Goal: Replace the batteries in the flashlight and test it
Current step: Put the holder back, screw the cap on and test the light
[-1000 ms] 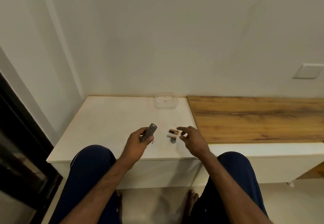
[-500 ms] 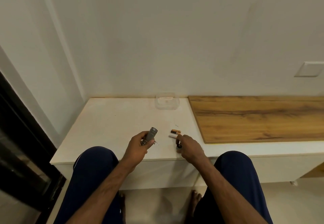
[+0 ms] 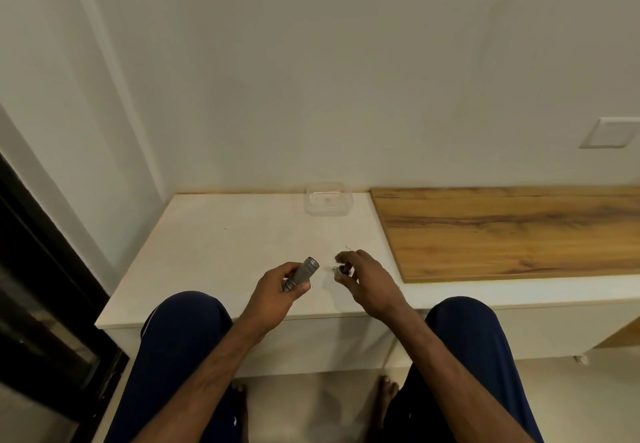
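Observation:
My left hand [image 3: 277, 292] grips a grey metal flashlight body [image 3: 306, 268] just above the white table top [image 3: 225, 241], its open end tilted up and to the right. A short gap to the right, my right hand [image 3: 370, 281] has its fingers curled and pinches a small dark and silver piece, seemingly the flashlight's end cap [image 3: 340, 270], at its fingertips. The batteries that lay on the table are hidden behind my right hand.
A clear plastic container [image 3: 327, 198] stands at the back of the table against the wall. A wooden top [image 3: 502, 231] adjoins on the right. My knees [image 3: 187, 331] press close to the table's front edge. A dark door frame [image 3: 31, 269] lies at left.
My right hand reached down onto the small cap near the batteries, then lifted with it pinched and moved over the batteries. My left hand kept the flashlight body almost still.

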